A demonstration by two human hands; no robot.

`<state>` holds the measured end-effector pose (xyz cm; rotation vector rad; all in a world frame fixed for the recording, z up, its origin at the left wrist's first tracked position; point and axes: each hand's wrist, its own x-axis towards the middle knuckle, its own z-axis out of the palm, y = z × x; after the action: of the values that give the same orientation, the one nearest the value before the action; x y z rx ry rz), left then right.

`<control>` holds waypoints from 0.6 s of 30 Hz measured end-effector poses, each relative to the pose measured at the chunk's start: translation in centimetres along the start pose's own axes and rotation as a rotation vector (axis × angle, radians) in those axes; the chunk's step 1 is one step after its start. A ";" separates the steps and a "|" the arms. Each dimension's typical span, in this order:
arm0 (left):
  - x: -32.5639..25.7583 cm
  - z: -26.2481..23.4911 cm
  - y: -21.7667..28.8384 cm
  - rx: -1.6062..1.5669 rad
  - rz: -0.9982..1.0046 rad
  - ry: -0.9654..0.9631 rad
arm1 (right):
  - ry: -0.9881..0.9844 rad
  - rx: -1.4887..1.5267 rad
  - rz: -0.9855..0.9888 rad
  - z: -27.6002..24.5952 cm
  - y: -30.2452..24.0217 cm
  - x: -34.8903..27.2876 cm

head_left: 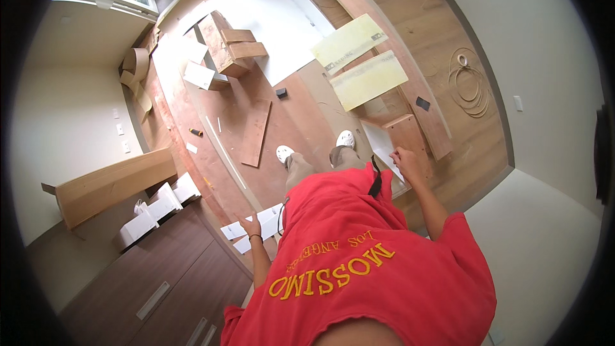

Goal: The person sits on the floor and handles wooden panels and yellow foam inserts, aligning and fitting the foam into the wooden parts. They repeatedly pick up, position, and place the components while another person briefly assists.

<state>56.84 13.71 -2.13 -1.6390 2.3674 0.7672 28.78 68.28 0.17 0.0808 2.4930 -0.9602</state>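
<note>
I am bent over, and my red shirt (365, 263) fills the lower middle. My left hand (251, 225) hangs with fingers spread just above some white paper sheets (269, 225) on the floor and holds nothing. My right hand (406, 161) reaches out with fingers curled over the edge of a white panel (382, 145). This panel belongs to a small brown wooden box part (407, 132). My white shoes (285, 152) (346, 138) stand on brown board between the two hands.
A loose brown plank (256, 132) and a part-built wooden unit (224, 45) lie ahead. Two pale yellow sheets (359, 64) rest on long boards. A cord coil (471, 84) lies right. A dark drawer cabinet (160, 282), a long wooden box (109, 186) and white foam pieces (160, 208) stand left.
</note>
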 end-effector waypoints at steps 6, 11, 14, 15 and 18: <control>-1.8 -4.2 8.2 -0.003 0.009 0.090 | 0.009 -0.176 -0.013 0.9 -2.8 1.4; -3.5 -6.9 12.9 -0.171 0.007 0.113 | -0.007 0.004 -0.093 1.4 -3.4 1.2; -2.6 -6.6 12.6 -0.341 -0.026 0.109 | -0.048 -0.118 -0.135 2.1 -2.5 1.1; -3.1 -7.0 14.3 -0.418 -0.026 0.077 | 0.016 -0.076 -0.101 2.5 -2.0 0.9; -3.1 -7.5 15.9 -0.671 -0.158 -0.026 | 0.195 0.068 -0.068 4.4 -0.7 1.0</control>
<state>44.76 16.80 10.60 -1.9820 2.0370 1.6582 29.52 64.77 -2.65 0.1174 2.6548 -1.1136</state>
